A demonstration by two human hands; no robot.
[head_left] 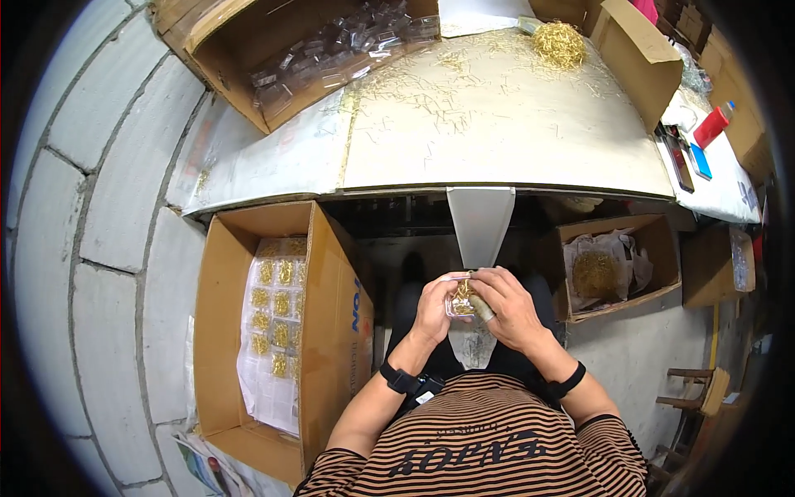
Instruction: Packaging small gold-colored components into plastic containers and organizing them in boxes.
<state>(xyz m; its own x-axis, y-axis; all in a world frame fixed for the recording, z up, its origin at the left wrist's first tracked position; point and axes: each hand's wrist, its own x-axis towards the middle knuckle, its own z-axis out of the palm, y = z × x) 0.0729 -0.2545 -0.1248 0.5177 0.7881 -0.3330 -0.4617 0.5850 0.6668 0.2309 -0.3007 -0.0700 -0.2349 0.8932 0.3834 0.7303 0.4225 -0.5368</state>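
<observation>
Left hand gripping a small clear box of thin gold pieces, right hand curled over its far right side, above the lap.

From the left: an open carton holds rows of clear packs with gold contents; above, on the table, another carton holds loose clear boxes. In the middle, the left hand cradles the box's left side; whether the right fingertips pinch any pieces is hidden. Farther right lie a gold heap on the tabletop and, below, a carton with gold pieces in plastic. Keeping the left grip steady without squeezing, the box level and the right fingers gentle should prevent spills.
</observation>
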